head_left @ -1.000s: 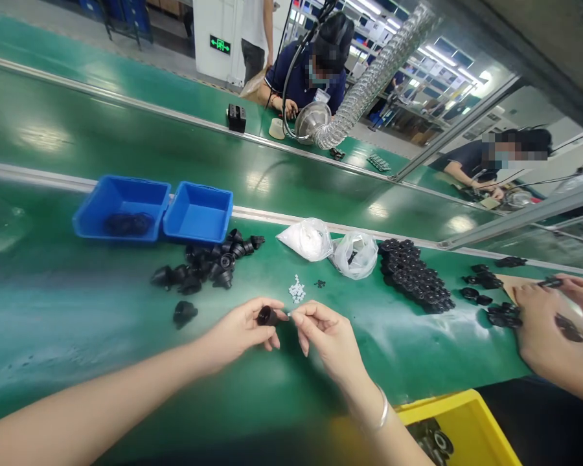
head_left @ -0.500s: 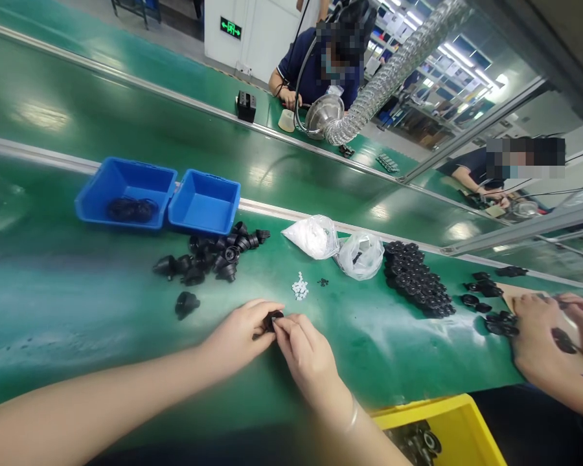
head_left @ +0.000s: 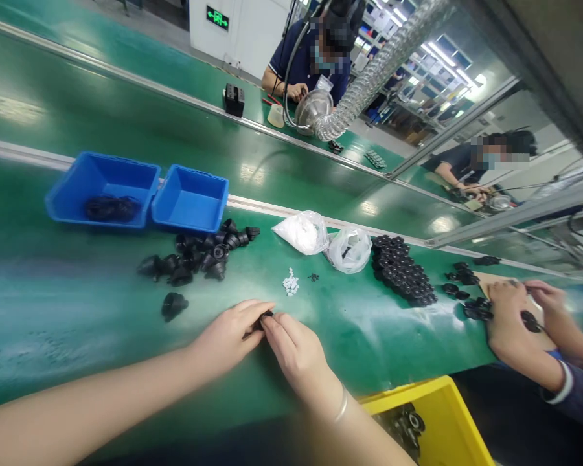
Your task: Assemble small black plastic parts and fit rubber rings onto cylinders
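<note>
My left hand [head_left: 238,330] is closed around a small black plastic part [head_left: 266,314], mostly hidden by the fingers. Against that part's right side, my right hand [head_left: 294,346] has its thumb and fingertips pinched together; whatever lies between them cannot be made out. Beyond the hands on the green bench sit a small heap of white pieces [head_left: 290,285] and a few tiny black pieces [head_left: 313,277]. To the left lies a pile of black cup-shaped plastic parts [head_left: 194,255], with a single black cup-shaped part [head_left: 173,306] apart from it, nearer me.
Two blue bins [head_left: 192,199] stand at the back left. Clear bags [head_left: 304,232] and a block of stacked black parts [head_left: 402,268] line the back. A yellow crate [head_left: 449,401] is at lower right. A co-worker's hands [head_left: 508,317] work at far right.
The whole view has shifted slightly, so things appear farther left. My hands stay together on the black part, with the right fingertips now covering more of it.
</note>
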Demonstrator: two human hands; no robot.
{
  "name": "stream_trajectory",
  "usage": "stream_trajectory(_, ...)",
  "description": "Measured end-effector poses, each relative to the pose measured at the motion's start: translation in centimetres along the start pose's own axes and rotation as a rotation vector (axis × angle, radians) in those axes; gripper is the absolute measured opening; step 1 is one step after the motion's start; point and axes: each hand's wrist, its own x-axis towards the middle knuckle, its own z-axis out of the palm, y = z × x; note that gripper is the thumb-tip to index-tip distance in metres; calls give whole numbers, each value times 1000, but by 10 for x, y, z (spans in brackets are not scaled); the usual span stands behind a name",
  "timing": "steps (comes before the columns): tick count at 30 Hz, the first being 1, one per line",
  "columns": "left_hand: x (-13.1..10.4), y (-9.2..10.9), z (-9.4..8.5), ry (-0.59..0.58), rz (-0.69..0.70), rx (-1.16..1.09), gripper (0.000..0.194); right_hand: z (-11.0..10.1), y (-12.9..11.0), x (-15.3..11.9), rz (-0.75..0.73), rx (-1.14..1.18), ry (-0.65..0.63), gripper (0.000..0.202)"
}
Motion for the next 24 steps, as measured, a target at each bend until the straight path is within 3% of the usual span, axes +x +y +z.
stream_trajectory(3, 0, 4, 2, -1, -81, -100, 38, -19, 17, 2, 85, 120, 102, 16)
stream_trajectory(6, 1, 6, 3, -28, -145, -209, 34, -34, 54, -5, 410, 91, 254, 12)
stream_trajectory(8, 3, 6, 3, -57, -183, -263, 36, -37, 82, -12, 533, 43, 225, 13)
stream_trajectory(13, 7, 5, 4, -89, -243, -297, 41, -24, 118, -15, 519, -8, 175, 12)
stream_trajectory(24, 8, 6, 2, -117, -254, -349, 40, -24, 122, -3, 440, 9, 117, 10)
